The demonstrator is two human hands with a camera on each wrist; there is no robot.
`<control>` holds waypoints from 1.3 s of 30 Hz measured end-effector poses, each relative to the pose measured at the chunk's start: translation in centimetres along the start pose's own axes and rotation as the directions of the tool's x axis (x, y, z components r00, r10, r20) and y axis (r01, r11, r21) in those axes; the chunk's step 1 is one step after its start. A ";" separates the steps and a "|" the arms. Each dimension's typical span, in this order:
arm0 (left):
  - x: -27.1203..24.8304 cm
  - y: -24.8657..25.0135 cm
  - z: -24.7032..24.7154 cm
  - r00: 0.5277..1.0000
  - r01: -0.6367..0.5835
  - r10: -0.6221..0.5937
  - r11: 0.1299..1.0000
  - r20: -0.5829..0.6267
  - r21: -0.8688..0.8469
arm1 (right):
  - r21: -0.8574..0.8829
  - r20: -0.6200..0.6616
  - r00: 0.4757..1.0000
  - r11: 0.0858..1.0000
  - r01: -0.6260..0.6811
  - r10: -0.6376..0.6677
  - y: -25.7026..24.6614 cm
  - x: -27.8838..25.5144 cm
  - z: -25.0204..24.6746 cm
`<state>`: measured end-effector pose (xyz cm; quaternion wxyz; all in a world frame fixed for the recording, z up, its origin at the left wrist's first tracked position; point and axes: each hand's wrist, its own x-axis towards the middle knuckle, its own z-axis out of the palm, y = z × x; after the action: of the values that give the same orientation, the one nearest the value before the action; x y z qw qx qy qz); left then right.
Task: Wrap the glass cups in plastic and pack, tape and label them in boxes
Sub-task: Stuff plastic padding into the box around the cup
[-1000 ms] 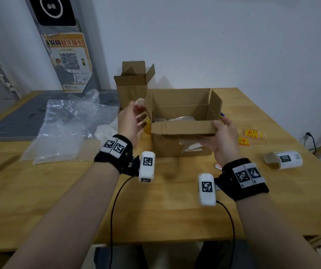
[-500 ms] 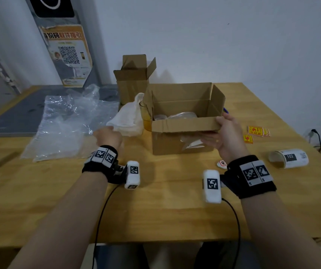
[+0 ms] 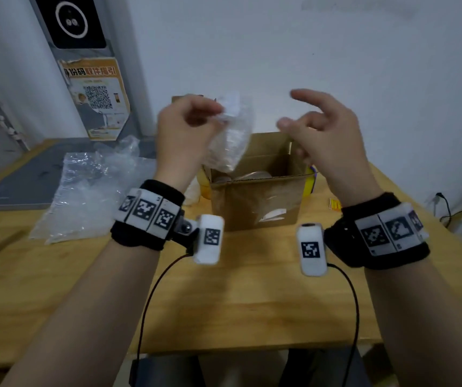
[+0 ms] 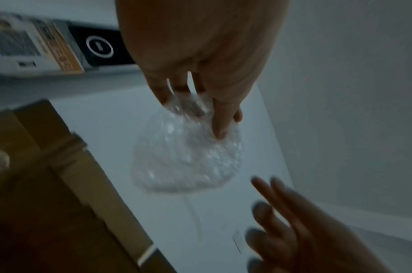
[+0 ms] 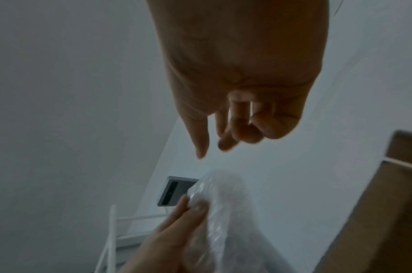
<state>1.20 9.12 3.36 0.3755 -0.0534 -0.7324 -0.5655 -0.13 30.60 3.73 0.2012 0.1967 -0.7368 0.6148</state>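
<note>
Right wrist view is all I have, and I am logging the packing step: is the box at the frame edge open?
Observer: Yes. The cardboard box stands on the table with its top open.
Operator: Anything in it?
Observer: Something pale and round shows inside. I cannot tell what it is.
Operator: Where is the wrap relative to the box?
Observer: The left hand holds the bubble wrap above the box's left side.
Operator: Is there spare plastic?
Observer: Clear plastic sheets lie left of the box.
</note>
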 end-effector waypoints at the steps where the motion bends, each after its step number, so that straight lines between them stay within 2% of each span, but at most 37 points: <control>1: -0.4 0.3 1.0 0.996 0.011 -0.011 1.000 0.087 0.000 | -0.028 0.097 0.995 0.999 -0.031 0.033 -0.6 0.5 0.2; 3: -0.9 0.5 2.7 0.973 0.051 -0.050 0.999 0.224 0.000 | -0.136 0.207 0.975 0.989 -0.058 0.086 -1.0 1.5 0.4; 4: -1.0 0.2 3.3 0.963 0.091 -0.086 0.996 0.254 -0.007 | -0.204 0.214 0.971 0.977 -0.064 0.108 -0.8 2.1 0.3; 7: -1.1 -1.0 3.9 0.944 0.236 -0.235 0.971 0.230 0.024 | -0.359 0.142 0.980 0.930 -0.078 0.137 0.6 4.0 -0.7; 8: -1.2 -1.4 4.1 0.918 0.303 -0.306 0.952 0.251 0.051 | -0.400 0.110 0.986 0.913 -0.075 0.129 1.0 4.7 -1.2; 9: -1.4 -1.8 4.2 0.866 0.388 -0.391 0.919 0.312 0.076 | -0.444 0.102 0.987 0.894 -0.067 0.125 1.3 5.3 -1.5; 12: -2.3 -2.6 4.9 0.623 0.602 -0.605 0.776 0.497 0.189 | -0.510 0.132 0.985 0.860 -0.030 0.113 1.4 7.0 -1.8; 13: -2.6 -2.9 5.0 0.577 0.631 -0.636 0.746 0.513 0.215 | -0.509 0.131 0.985 0.860 -0.034 0.116 1.2 7.5 -1.7; 14: -2.7 -3.2 5.2 0.558 0.651 -0.654 0.727 0.511 0.220 | -0.507 0.130 0.985 0.862 -0.034 0.116 1.0 8.0 -1.5; 16: -2.8 -3.8 5.5 0.545 0.689 -0.680 0.697 0.491 0.199 | -0.543 0.177 0.968 0.838 -0.054 0.177 0.7 8.8 -0.9; 18: -2.6 -4.0 5.7 0.530 0.711 -0.697 0.676 0.482 0.196 | -0.628 0.253 0.923 0.775 -0.072 0.291 1.4 9.2 0.4; 21: -2.3 -4.1 5.9 0.496 0.733 -0.715 0.649 0.493 0.204 | -0.849 0.289 0.837 0.528 0.000 0.465 3.1 9.0 2.8; 22: -2.2 -4.2 5.9 0.480 0.740 -0.720 0.639 0.501 0.209 | -0.876 0.291 0.807 0.482 0.009 0.514 3.9 8.9 3.4; 23: -2.1 -4.3 5.8 0.462 0.747 -0.722 0.630 0.516 0.213 | -0.887 0.285 0.770 0.462 -0.015 0.571 4.4 8.8 3.6; 25: -1.9 -4.5 5.7 0.432 0.756 -0.714 0.620 0.551 0.211 | -0.878 0.269 0.731 0.471 -0.081 0.627 6.4 9.4 3.8; 28: -1.8 -4.9 5.5 0.438 0.753 -0.710 0.624 0.551 0.207 | -0.911 0.262 0.649 0.404 -0.077 0.715 9.2 10.4 4.1; 30: -1.9 -5.1 5.4 0.442 0.743 -0.698 0.636 0.563 0.206 | -0.920 0.237 0.587 0.374 -0.122 0.774 9.0 9.8 4.5; 33: -1.8 -5.2 5.0 0.433 0.740 -0.682 0.642 0.590 0.200 | -0.933 0.239 0.578 0.350 -0.088 0.781 7.2 9.0 4.6; 35: -1.9 -4.8 5.1 0.444 0.732 -0.683 0.649 0.580 0.205 | -0.915 0.255 0.586 0.388 -0.111 0.769 6.6 8.9 4.3; 37: -2.3 -4.0 5.1 0.485 0.712 -0.683 0.671 0.546 0.207 | -0.885 0.248 0.624 0.435 -0.165 0.741 6.2 8.9 3.8; 39: -2.7 -3.4 5.0 0.558 0.678 -0.655 0.714 0.509 0.176 | -0.826 0.236 0.683 0.513 -0.233 0.691 5.6 9.0 3.1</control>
<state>-1.07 13.22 -1.35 -0.0881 0.0637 -0.7601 -0.6407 -10.85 28.06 3.46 -0.1349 0.0466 -0.9677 0.2076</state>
